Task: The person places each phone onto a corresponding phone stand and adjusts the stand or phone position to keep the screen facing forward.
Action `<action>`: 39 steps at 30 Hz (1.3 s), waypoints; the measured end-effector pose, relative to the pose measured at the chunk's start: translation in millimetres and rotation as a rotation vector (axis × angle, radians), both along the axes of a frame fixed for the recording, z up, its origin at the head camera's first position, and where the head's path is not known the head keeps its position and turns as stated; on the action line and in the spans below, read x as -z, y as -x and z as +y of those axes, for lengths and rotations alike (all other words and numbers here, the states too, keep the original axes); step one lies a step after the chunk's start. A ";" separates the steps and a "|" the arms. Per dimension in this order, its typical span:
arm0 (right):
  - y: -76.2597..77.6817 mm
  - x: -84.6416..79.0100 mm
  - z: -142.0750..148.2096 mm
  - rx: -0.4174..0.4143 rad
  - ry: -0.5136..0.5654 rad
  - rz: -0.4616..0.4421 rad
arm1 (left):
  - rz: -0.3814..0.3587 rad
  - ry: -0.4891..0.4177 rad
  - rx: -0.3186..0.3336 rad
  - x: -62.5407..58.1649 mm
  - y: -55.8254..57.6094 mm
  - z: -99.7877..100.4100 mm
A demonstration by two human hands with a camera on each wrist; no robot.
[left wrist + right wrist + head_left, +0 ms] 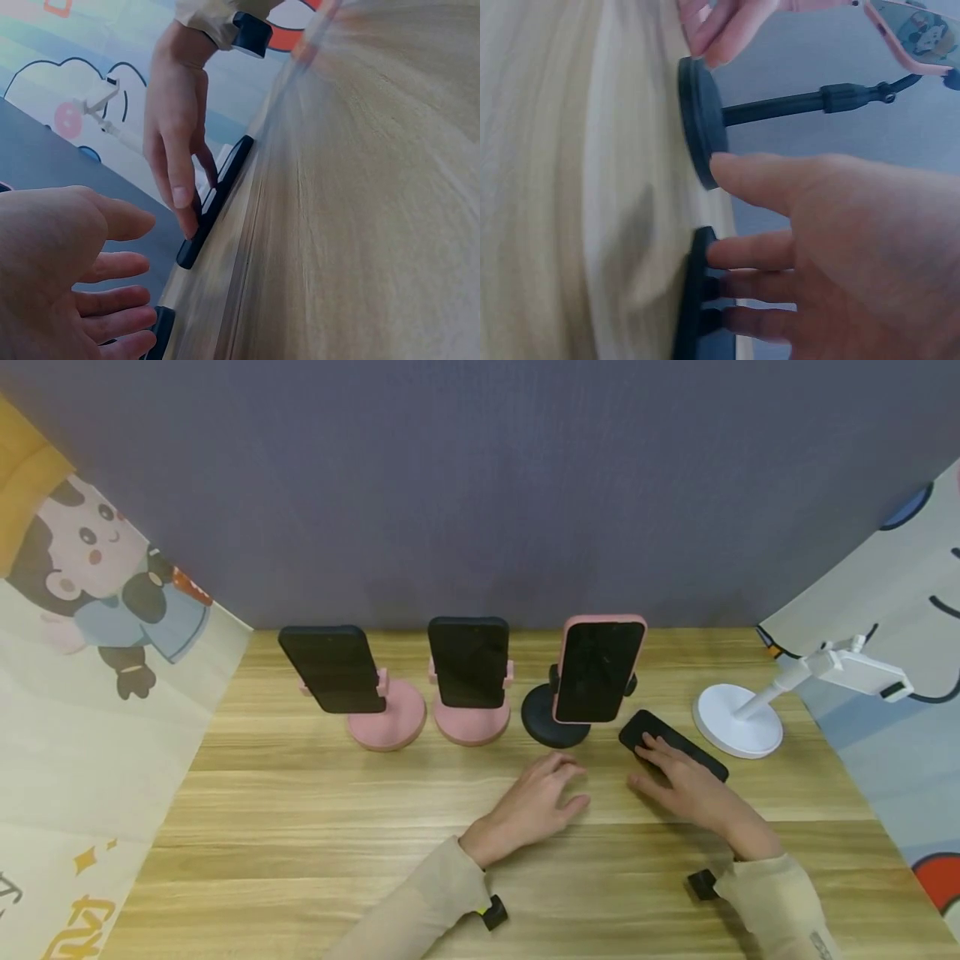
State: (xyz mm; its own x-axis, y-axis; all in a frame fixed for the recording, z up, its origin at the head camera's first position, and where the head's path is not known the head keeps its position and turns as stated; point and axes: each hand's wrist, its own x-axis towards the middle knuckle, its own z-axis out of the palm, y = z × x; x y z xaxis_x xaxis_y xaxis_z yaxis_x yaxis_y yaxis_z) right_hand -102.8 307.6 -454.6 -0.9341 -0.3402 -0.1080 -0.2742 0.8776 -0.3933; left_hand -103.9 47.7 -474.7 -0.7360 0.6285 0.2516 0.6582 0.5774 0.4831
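Observation:
A black phone lies flat and slantwise on the table, to the right of a black phone stand. My right hand reaches over this phone, its straight fingertips resting on the top face. In the right wrist view, the thumb overlaps the black stand's round base. My left hand is over the table in front of the black stand, fingers relaxed and holding nothing. Held upright in the black stand is a phone in a pink case.
Two pink stands to the left each hold a black phone. At the right, a white stand has a tilted holder without a phone. A grey panel rises behind, with patterned walls at both sides.

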 end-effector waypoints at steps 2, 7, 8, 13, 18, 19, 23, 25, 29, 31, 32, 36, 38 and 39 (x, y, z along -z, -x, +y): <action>-2.4 -2.8 -1.0 -0.011 0.004 -0.012 | 0.000 0.000 0.003 0.1 -0.1 0.0; -7.5 -12.0 -5.4 -0.050 0.010 -0.030 | -0.003 0.006 0.008 -0.1 -0.7 -0.1; -8.3 -13.9 -6.2 -0.054 0.010 -0.041 | -0.004 0.009 0.009 -0.1 -0.9 -0.1; -10.9 -19.9 -8.0 -0.069 0.019 -0.089 | -0.010 0.020 0.016 0.2 -1.1 0.4; -12.2 -21.8 -5.2 -0.108 0.087 -0.098 | -0.020 0.035 0.018 -0.8 -1.9 0.5; -12.3 -22.3 -4.3 -0.120 0.100 -0.103 | -0.021 0.037 0.018 -1.1 -2.1 0.4; -12.6 -23.2 -2.1 -0.164 0.121 -0.095 | -0.029 0.040 0.022 -2.6 -3.3 0.4; -12.7 -23.4 -1.9 -0.182 0.126 -0.078 | -0.032 0.041 0.023 -3.4 -3.9 0.6; -12.2 -24.0 -1.1 -0.183 0.133 -0.065 | -0.042 0.045 0.027 -4.8 -4.6 0.9; -10.7 -25.1 0.7 -0.163 0.145 -0.085 | -0.043 0.049 0.028 -5.1 -4.5 0.7; -9.8 -25.7 2.1 -0.147 0.153 -0.091 | -0.042 0.049 0.029 -4.9 -4.2 0.6; -4.9 -28.2 11.3 -0.087 0.207 -0.021 | -0.033 0.052 0.033 -4.5 -3.2 -0.5; -1.6 -29.7 16.7 -0.070 0.227 0.110 | -0.030 0.050 0.036 -4.4 -3.0 -1.2; 0.3 -30.9 19.2 -0.060 0.234 0.187 | -0.030 0.050 0.038 -4.6 -3.0 -1.5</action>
